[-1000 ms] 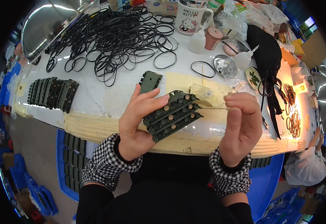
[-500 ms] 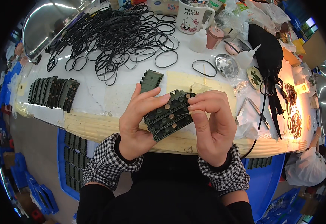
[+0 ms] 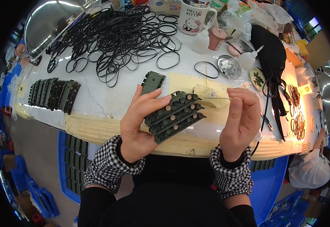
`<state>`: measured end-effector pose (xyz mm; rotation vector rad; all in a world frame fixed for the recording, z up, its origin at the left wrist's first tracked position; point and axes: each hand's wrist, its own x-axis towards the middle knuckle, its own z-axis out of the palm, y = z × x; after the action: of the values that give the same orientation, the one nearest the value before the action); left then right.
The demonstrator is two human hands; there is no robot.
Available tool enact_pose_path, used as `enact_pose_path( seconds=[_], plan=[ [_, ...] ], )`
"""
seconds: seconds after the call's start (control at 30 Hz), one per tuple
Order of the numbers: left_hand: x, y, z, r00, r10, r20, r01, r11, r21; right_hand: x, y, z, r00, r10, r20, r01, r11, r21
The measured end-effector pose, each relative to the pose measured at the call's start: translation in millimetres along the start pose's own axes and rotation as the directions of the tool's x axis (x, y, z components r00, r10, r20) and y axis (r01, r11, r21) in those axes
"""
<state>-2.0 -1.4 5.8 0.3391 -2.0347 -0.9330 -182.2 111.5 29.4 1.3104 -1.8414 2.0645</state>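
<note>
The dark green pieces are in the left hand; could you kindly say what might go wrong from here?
The dark green pieces are fanned out in the left hand, so one might slip loose. The thin rod in the right hand points toward them, so a misjudged push could bend it or scrape a piece. The black cord runs close to the right sleeve, so it might snag.

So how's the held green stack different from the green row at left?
The green stack is in the left hand; the green row lies on the table. The stack shows three layers; the row has more, side by side. Both are dark green with round studs.
</note>
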Motion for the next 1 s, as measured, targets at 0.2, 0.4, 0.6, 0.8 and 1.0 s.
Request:
enact_pose_path(
  seconds=[0.2, 0.4, 0.6, 0.8, 1.0],
  plan=[
    [-1.2, -0.8, -1.4, 1.000, -0.002, -0.012, 0.002, 1.000, -0.002, 14.3, 12.4, -15.7, 0.928, -0.210, 0.307, 0.355, 0.748, -0.561],
    [-1.5, -0.7, -1.0, 1.000, -0.013, -0.011, 0.013, 1.000, 0.006, 11.7, -2.5, -15.8, 0.945, -0.295, 0.141, 0.326, 0.836, -0.442],
    [-2.0, -0.5, -0.4, 0.999, -0.041, 0.008, 0.041, 0.999, -0.007, -5.0, -12.1, -4.4, 0.965, -0.106, 0.238, 0.084, 0.991, 0.103],
    [-3.7, -3.2, -0.3, 1.000, -0.022, 0.006, 0.022, 0.999, -0.041, -13.6, -12.0, 8.4, 0.940, -0.045, 0.338, -0.013, 0.986, 0.168],
    [-4.5, -3.4, 0.4, 1.000, -0.023, 0.009, 0.024, 0.998, -0.058, -14.4, -12.4, 11.5, 0.937, -0.055, 0.346, 0.004, 0.989, 0.146]
  ],
)
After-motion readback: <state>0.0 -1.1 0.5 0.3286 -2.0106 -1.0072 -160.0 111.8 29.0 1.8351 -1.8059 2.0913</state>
